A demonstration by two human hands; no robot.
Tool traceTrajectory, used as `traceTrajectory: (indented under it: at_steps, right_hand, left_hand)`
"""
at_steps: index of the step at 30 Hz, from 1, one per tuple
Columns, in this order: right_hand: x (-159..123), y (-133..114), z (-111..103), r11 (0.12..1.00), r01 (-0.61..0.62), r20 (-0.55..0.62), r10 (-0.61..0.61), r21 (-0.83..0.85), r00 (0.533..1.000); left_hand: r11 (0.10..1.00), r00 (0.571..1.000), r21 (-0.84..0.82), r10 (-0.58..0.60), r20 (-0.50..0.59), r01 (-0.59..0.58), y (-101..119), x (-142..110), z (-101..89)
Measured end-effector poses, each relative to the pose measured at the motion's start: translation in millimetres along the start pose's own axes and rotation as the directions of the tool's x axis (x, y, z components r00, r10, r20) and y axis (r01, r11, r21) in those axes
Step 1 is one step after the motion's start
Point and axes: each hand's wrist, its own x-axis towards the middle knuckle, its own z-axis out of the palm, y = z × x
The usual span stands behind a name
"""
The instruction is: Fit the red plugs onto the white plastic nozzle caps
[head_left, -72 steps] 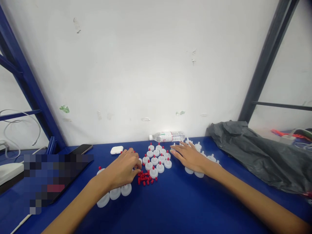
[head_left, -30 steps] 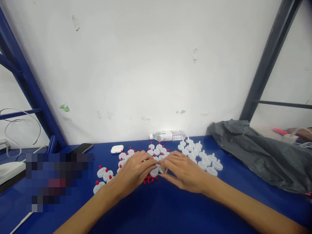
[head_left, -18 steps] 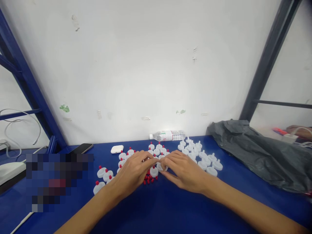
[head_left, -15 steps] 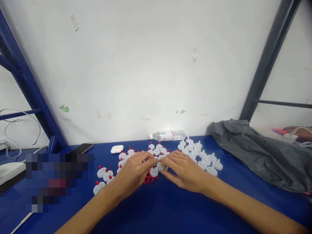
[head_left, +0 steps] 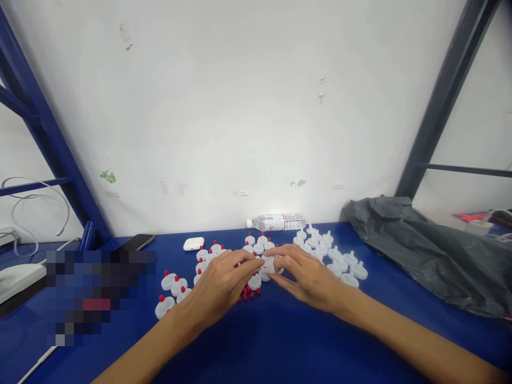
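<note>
My right hand holds a white nozzle cap tipped on its side, its fingers round the wide base. The fingertips of my left hand are pinched together at the narrow end of that cap; what lies between them is hidden. Beneath and beside my left fingers lies a small heap of loose red tips. Behind both hands stand white nozzle caps with red tips, and more of them are left of my left wrist. White nozzle caps without red tips are grouped beyond my right hand.
A clear plastic bottle lies along the wall. A white earphone case and a phone are at the back left of the blue table. A grey plastic bag covers the right side.
My left hand has left the red tips and my right hand the bare caps; both met in the middle. Since half a second ago, the held cap has tilted and my right fingers have shifted round it.
</note>
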Motion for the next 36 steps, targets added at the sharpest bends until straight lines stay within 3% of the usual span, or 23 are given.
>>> traceTrajectory:
  at_steps: [5, 8, 10, 12, 14, 17, 21, 23, 30, 36]
  right_hand:
    - [0.9, -1.6, 0.8, 1.0, 0.026, 0.009, -0.026, -0.009, 1.0]
    - [0.9, -0.3, 3.2, 0.997, 0.081, -0.008, -0.081, 0.011, 0.997]
    - [-0.1, 1.9, 4.8, 0.994, 0.103, -0.037, -0.102, 0.028, 0.994]
    - [-1.3, 3.8, 5.7, 0.991, 0.13, -0.081, -0.127, 0.033, 0.989]
    - [-1.7, 4.0, 5.3, 0.985, 0.17, -0.127, -0.165, 0.03, 0.978]
    - [-0.9, 0.2, 3.1, 0.969, 0.245, -0.161, -0.239, 0.018, 0.958]
    - [1.6, -8.1, -0.5, 0.941, 0.337, -0.177, -0.326, 0.036, 0.929]
    - [2.4, -11.5, -1.4, 0.932, 0.359, -0.182, -0.346, 0.043, 0.92]
    - [4.4, -17.2, -2.2, 0.929, 0.369, -0.147, -0.361, 0.025, 0.921]
    - [6.7, -18.9, -4.5, 0.921, 0.386, -0.151, -0.374, 0.055, 0.915]
  left_hand:
    - [0.996, 0.999, -0.085, -0.034, 0.02, 0.035, 0.7, -1.8, 1.3]
    - [0.954, 0.987, -0.254, -0.156, 0.036, 0.16, 5.5, 0.5, 1.1]
    - [0.861, 0.944, -0.395, -0.323, 0.059, 0.32, 10.1, 3.9, 0.0]
    - [0.719, 0.869, -0.516, -0.48, 0.117, 0.466, 14.6, 7.7, -2.1]
    - [0.582, 0.814, -0.607, -0.544, 0.205, 0.542, 18.0, 10.3, -4.9]
    - [0.396, 0.796, -0.726, -0.497, 0.346, 0.563, 20.6, 11.4, -10.0]
    - [0.093, 0.795, -0.81, -0.287, 0.534, 0.578, 22.2, 11.8, -15.7]
    - [0.013, 0.787, -0.807, -0.228, 0.573, 0.591, 22.8, 12.9, -16.5]
    - [0.022, 0.754, -0.777, -0.256, 0.605, 0.63, 21.1, 12.7, -11.8]
    - [0.067, 0.768, -0.784, -0.27, 0.581, 0.617, 22.7, 13.2, -12.5]
